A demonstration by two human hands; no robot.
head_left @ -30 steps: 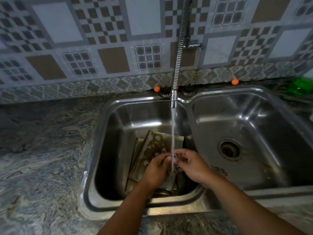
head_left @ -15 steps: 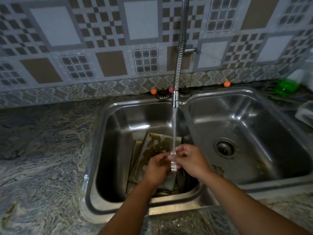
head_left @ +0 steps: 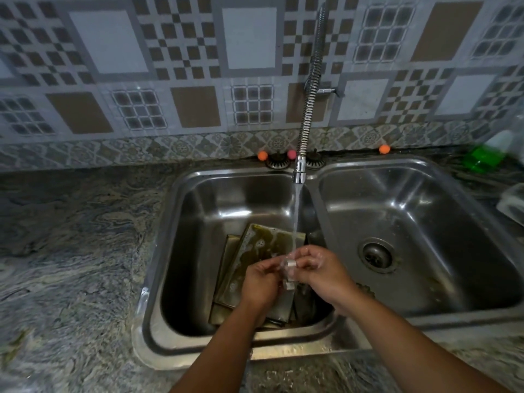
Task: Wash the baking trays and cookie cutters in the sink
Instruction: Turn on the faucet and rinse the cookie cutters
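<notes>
Left hand (head_left: pixel 262 282): fingers curled, pinching the cookie cutter (head_left: pixel 288 268) from its 9 o'clock side.
Right hand (head_left: pixel 319 268): curled, gripping the cutter from 3 o'clock.
Cookie cutter: under the water stream (head_left: pixel 295 217).
Baking trays (head_left: pixel 255 251): stacked in the left basin (head_left: pixel 198 222), at 12 o'clock from the hands.

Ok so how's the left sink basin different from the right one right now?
The left basin holds stacked baking trays; the right basin holds nothing that shows. The tap's water stream falls into the left basin, not the right. Both hands work over the left basin, none over the right. The right basin's drain shows; the left's is hidden. Both are stainless steel.
</notes>
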